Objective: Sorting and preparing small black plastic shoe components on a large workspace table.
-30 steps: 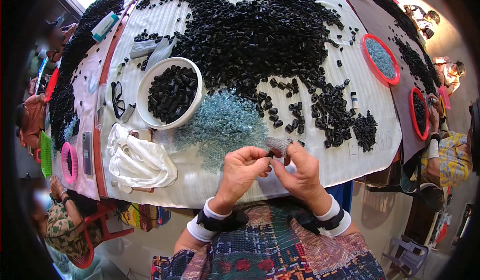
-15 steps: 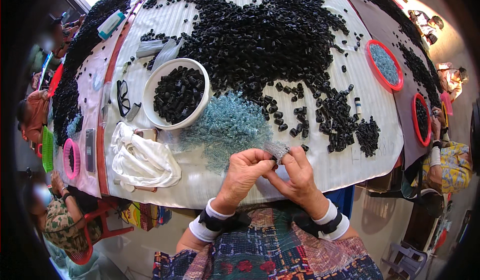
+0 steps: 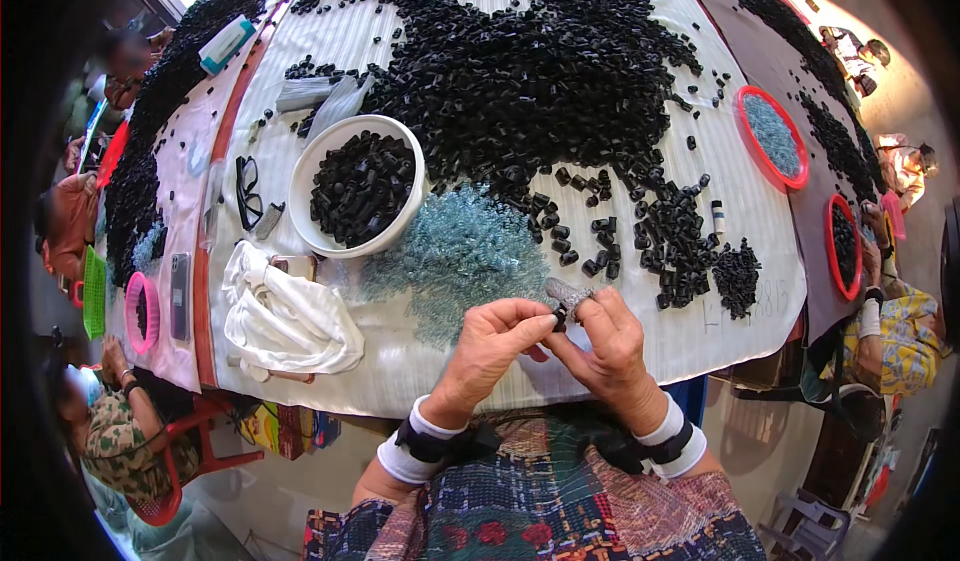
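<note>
My left hand (image 3: 492, 346) pinches a small black plastic piece (image 3: 559, 317) between thumb and index finger, in front of my chest at the table's near edge. My right hand (image 3: 605, 341) is closed close beside it, its thumb reaching toward the same piece. At my right index finger sits a silvery grey, finely textured bundle (image 3: 568, 292); whether it is held or wrapped around the finger I cannot tell. Just beyond the hands lies a heap of tiny clear bluish plastic pieces (image 3: 465, 246). Both wrists wear white bands with black straps.
A white bowl (image 3: 407, 211) of black pieces stands left of the blue heap. A white cloth (image 3: 285, 311) and black-framed glasses (image 3: 247, 196) lie farther left. A large black pile (image 3: 520, 91) spreads beyond; smaller black clusters (image 3: 675, 246) lie right. People sit at both side tables.
The grey bundle has tilted and moved slightly right with my right hand. The black piece now shows more plainly between my fingertips. My left hand has hardly moved.
</note>
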{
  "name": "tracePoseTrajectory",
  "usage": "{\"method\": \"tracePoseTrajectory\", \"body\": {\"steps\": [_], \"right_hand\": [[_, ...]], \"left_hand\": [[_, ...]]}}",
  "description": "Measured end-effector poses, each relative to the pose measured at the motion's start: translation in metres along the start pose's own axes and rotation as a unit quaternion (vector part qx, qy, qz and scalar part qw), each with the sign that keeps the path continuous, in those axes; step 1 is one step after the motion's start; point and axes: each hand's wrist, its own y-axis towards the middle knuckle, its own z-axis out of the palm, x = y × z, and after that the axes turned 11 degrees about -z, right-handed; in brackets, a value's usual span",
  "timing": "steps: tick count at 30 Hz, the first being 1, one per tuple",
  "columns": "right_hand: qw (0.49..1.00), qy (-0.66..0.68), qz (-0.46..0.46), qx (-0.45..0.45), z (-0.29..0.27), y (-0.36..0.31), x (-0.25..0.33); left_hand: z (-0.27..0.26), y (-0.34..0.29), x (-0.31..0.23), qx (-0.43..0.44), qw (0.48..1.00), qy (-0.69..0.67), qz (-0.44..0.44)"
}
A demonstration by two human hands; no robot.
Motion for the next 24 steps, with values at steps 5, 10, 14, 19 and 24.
{"method": "tracePoseTrajectory", "body": {"steps": [5,10,14,19,24], "right_hand": [[1.0,0.018,0.006,0.011,-0.003,0.0006,-0.0002],[0.999,0.029,-0.003,-0.017,0.0032,-0.0049,0.0015],[1.0,0.023,-0.014,-0.014,0.0053,-0.007,-0.0001],[1.0,0.017,-0.012,-0.021,0.0039,-0.0034,-0.0014],[1.0,-0.005,-0.021,-0.016,0.0014,-0.0016,0.0002]], "left_hand": [[-0.0044,0.0019,-0.0004,0.016,1.0,0.009,0.002],[-0.006,0.0015,-0.0016,0.032,0.999,0.0,0.013],[-0.0075,0.0007,-0.0006,0.031,1.0,-0.003,0.003],[-0.0052,0.0036,0.0013,0.035,0.999,-0.022,-0.003],[-0.0055,0.004,0.0018,0.047,0.998,-0.031,0.001]]}}
